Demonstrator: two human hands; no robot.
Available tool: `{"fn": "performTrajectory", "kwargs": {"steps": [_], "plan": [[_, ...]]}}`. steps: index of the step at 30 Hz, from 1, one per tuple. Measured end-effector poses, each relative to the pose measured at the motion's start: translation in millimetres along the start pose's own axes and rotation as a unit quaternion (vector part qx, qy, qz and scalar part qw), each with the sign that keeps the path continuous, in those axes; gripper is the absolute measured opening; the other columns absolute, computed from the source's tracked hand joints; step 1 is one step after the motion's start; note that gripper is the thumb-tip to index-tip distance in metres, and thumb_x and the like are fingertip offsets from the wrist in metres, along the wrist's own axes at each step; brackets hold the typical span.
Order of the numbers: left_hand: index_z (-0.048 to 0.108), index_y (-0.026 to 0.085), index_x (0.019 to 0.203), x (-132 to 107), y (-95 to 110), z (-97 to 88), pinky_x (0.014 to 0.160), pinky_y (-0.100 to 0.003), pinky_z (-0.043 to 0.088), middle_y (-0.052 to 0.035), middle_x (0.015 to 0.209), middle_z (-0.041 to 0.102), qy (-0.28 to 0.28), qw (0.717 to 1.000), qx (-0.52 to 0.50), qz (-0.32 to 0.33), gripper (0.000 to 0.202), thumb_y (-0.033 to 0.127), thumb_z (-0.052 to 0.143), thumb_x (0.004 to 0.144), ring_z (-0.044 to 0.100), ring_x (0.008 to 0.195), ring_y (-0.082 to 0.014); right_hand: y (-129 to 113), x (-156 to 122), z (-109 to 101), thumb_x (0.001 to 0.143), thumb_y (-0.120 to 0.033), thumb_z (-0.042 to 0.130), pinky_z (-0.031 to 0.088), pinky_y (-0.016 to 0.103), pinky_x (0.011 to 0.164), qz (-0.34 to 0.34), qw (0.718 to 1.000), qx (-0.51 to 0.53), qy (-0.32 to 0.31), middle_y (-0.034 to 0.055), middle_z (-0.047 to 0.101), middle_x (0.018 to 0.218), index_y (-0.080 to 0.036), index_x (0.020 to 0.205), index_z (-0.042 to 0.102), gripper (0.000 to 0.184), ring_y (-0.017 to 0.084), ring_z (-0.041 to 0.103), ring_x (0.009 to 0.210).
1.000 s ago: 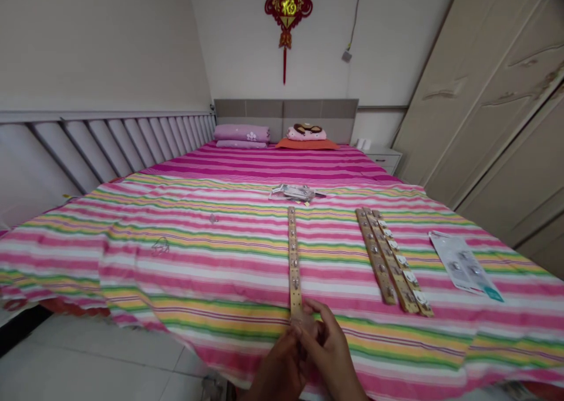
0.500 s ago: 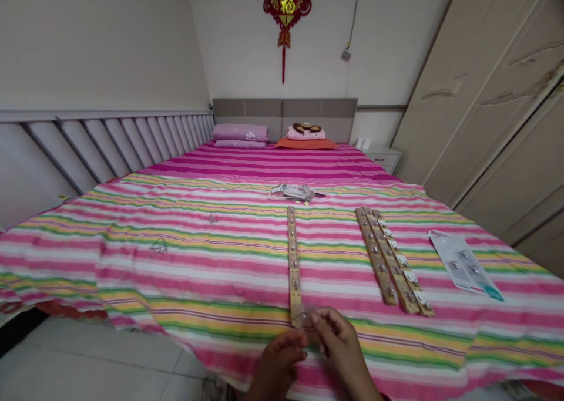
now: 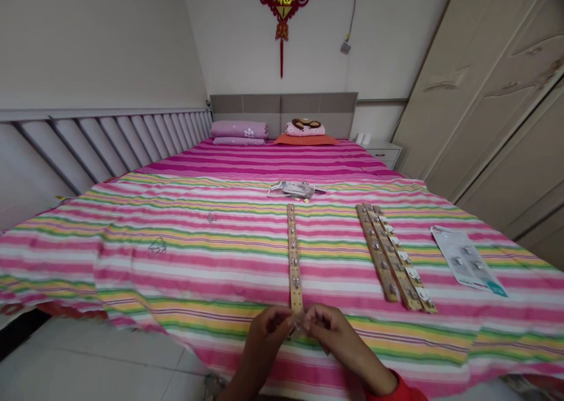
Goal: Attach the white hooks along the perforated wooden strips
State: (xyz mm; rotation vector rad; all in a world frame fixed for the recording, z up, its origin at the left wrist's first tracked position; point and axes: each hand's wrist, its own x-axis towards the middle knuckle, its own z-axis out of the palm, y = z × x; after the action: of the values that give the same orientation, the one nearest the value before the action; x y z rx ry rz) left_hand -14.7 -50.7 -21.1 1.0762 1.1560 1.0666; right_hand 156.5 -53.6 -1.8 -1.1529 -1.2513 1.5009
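Note:
My left hand (image 3: 267, 330) and my right hand (image 3: 331, 329) meet at the near end of a tan strip (image 3: 296, 295). Between their fingertips is a small clear plastic piece (image 3: 298, 319), pinched from both sides; what is inside it, if anything, is too small to tell. The strip lies lengthwise away from me, with several shiny metal pieces (image 3: 295, 282) in a row along it and rows of small holes. My fingers cover its nearest end.
More tan strips (image 3: 388, 260) lie to the right, one bearing white round pieces. Beyond them is a blister pack (image 3: 469, 260). Plastic packets (image 3: 293, 189) lie farther up the striped bedspread (image 3: 211, 272). A crumpled clear scrap (image 3: 211, 217) and a thin tangled outline (image 3: 157, 246) are at left.
My left hand has risen to the strip's near end and its fingers have closed on the clear piece. My right hand has shifted slightly left, still pinching. The view has tilted a little.

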Motion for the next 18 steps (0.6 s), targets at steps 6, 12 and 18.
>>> {"fn": "performTrajectory", "kwargs": {"steps": [6,12,18], "plan": [[0.066,0.015,0.065,0.9,-12.0,9.2,0.050,-0.022,0.040,-0.0013,0.054,0.063,0.016,0.998,-0.050,-0.045,0.033,0.044,0.078,0.057,0.054,0.050,-0.0119,19.4,11.7,0.7,0.055,-0.049,0.081,0.036,0.021,0.044,0.001,0.993,0.067,0.095,-0.0019,0.059,0.054,-0.017,0.066,0.064,0.038,0.010,0.049,0.047],[0.062,0.015,0.063,11.2,-15.9,13.9,0.047,-0.021,0.037,0.0002,0.051,0.061,0.059,0.996,-0.034,-0.057,0.031,0.043,0.077,0.057,0.052,0.047,-0.0106,34.1,23.7,8.4,0.049,-0.056,0.082,0.037,0.022,0.043,-0.006,0.980,0.109,0.164,-0.0030,0.057,0.050,-0.016,0.064,0.062,0.046,0.010,0.048,0.044],[0.058,0.016,0.061,30.1,-14.4,13.0,0.045,-0.020,0.034,0.0036,0.045,0.055,0.035,0.997,-0.018,-0.060,0.032,0.042,0.076,0.056,0.046,0.042,-0.0083,35.6,37.3,11.1,0.047,-0.058,0.081,0.037,0.023,0.044,-0.036,0.972,0.088,0.214,-0.0007,0.061,0.052,-0.016,0.065,0.065,0.049,0.011,0.048,0.044]]}}
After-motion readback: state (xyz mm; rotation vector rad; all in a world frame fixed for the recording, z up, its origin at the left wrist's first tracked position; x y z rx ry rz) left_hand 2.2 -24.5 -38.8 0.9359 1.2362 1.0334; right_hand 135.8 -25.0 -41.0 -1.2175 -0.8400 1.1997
